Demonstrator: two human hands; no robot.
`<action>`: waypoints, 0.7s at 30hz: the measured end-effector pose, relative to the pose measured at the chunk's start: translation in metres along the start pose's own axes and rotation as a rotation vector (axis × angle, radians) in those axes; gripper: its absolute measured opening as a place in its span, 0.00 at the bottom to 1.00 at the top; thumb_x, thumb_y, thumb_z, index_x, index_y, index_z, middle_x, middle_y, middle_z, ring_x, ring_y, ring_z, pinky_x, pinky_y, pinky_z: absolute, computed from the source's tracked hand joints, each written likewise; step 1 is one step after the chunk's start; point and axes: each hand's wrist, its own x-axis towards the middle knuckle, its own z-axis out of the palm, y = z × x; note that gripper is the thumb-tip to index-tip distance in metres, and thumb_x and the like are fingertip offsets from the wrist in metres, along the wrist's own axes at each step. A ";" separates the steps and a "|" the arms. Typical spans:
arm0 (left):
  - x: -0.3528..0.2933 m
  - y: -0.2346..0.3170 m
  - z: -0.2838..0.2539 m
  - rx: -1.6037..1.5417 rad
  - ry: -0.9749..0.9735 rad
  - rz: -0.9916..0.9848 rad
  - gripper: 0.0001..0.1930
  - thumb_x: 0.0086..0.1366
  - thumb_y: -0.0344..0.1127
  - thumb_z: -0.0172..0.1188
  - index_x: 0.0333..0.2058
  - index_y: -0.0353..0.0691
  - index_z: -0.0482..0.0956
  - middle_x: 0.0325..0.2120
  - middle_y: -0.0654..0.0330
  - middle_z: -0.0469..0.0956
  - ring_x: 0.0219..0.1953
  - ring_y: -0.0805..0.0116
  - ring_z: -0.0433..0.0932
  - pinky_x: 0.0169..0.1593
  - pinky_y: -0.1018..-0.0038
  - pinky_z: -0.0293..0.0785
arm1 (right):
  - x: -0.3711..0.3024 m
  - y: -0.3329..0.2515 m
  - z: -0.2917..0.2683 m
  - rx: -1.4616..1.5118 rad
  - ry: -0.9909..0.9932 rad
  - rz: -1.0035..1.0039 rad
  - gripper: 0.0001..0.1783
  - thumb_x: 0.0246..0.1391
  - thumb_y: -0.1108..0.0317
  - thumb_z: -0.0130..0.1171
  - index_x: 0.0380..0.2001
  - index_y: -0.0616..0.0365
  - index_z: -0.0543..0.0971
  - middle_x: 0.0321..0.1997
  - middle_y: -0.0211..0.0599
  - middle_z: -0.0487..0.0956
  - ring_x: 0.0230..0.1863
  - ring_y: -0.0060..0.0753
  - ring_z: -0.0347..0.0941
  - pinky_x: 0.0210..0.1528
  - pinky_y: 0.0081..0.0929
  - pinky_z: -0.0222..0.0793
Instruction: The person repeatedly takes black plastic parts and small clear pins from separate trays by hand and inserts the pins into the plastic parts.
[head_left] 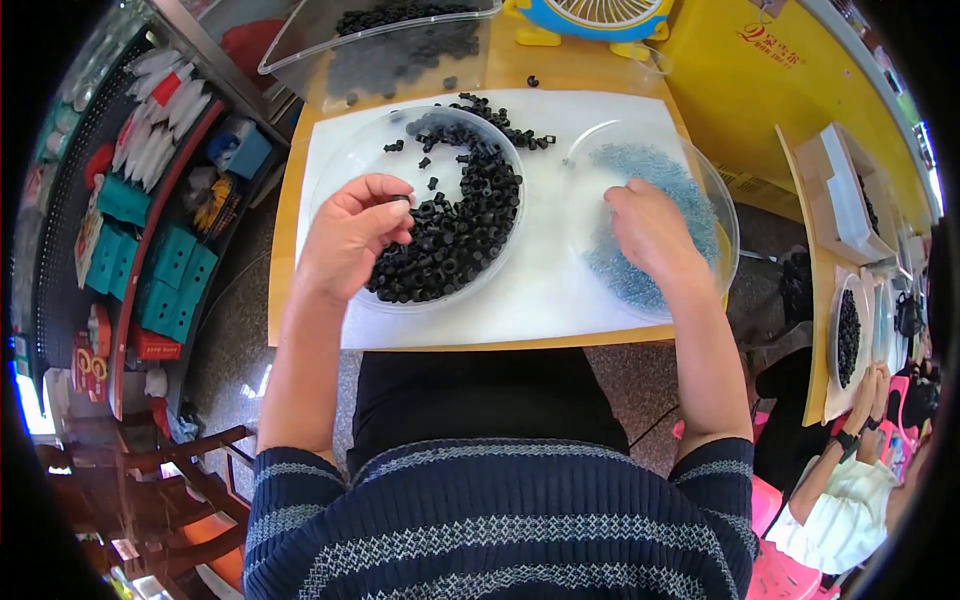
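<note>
My left hand [345, 235] is over the left side of a round clear tray [345, 150]. Thumb and forefinger are closed on a small black plastic part [401, 199], of which only a bit shows. Many like black parts [450, 235] are heaped in the tray's right and lower portion. To the right, my right hand [648, 225] reaches into a second round clear tray [733, 225], fingertips pinched together. Whatever they hold is too small or hidden to make out. Tiny clear bluish pieces [630, 280] are spread across this tray.
White paper [545, 220] covers the wooden table [290, 230]. At the back stand a clear bin [390, 60] of black parts and a blue-yellow fan [590, 15]. Shelves [165, 210] line the left. Another person's hands [868, 400] are at a table on the right.
</note>
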 end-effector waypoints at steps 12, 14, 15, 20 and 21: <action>-0.026 -0.024 0.022 -0.544 -0.227 -0.199 0.11 0.59 0.27 0.48 0.41 0.34 0.70 0.34 0.55 0.74 0.31 0.72 0.75 0.36 0.77 0.75 | -0.007 -0.023 -0.017 0.281 0.046 0.250 0.07 0.42 0.76 0.49 0.29 0.62 0.72 0.31 0.50 0.73 0.34 0.45 0.70 0.37 0.32 0.66; -0.027 -0.025 0.025 -0.542 -0.221 -0.222 0.11 0.59 0.27 0.49 0.41 0.34 0.70 0.34 0.55 0.74 0.31 0.72 0.75 0.36 0.77 0.74 | -0.012 -0.023 -0.019 0.570 0.044 0.283 0.08 0.43 0.76 0.51 0.31 0.60 0.71 0.27 0.44 0.74 0.29 0.33 0.71 0.34 0.24 0.66; -0.027 -0.025 0.028 -0.539 -0.214 -0.246 0.12 0.58 0.27 0.49 0.42 0.35 0.70 0.33 0.56 0.74 0.30 0.72 0.75 0.36 0.76 0.74 | -0.015 -0.022 -0.015 0.566 0.047 0.289 0.08 0.43 0.76 0.51 0.31 0.60 0.71 0.27 0.44 0.74 0.29 0.33 0.71 0.34 0.24 0.66; -0.029 -0.023 0.043 -0.479 -0.255 -0.213 0.10 0.56 0.25 0.52 0.38 0.36 0.71 0.32 0.56 0.74 0.30 0.72 0.74 0.35 0.76 0.73 | -0.027 -0.041 -0.009 1.227 -0.018 0.145 0.04 0.43 0.77 0.53 0.26 0.61 0.71 0.24 0.26 0.72 0.27 0.15 0.66 0.29 0.15 0.63; -0.031 -0.021 0.045 -0.459 -0.273 -0.208 0.09 0.55 0.24 0.53 0.36 0.36 0.71 0.32 0.56 0.74 0.30 0.72 0.74 0.35 0.75 0.73 | -0.029 -0.050 -0.009 1.227 -0.018 0.149 0.04 0.43 0.77 0.53 0.26 0.61 0.71 0.24 0.26 0.72 0.27 0.15 0.66 0.29 0.15 0.63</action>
